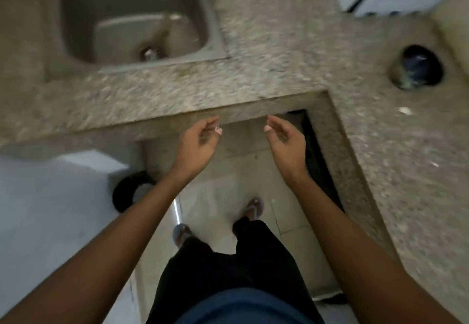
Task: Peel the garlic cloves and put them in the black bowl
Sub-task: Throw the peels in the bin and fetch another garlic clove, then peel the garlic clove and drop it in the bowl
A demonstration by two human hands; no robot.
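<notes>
The whole view is blurred by motion. The black bowl (416,67) stands on the speckled stone counter (279,52) at the far right, out of reach of both hands. My left hand (199,141) hovers over the floor just off the counter's front edge. Its fingers curl toward the thumb around something small and pale at the tips, and the blur hides whether that is peel or a nail. My right hand (285,137) is beside it, palm turned inward, fingers relaxed and holding nothing. Small white bits (405,110), possibly garlic or peel, lie on the counter below the bowl.
A steel sink (132,16) is set into the counter at the upper left. The counter forms an L around my standing spot on the tiled floor (228,176). A round black object (132,191) sits low at the left beside a white surface (50,196).
</notes>
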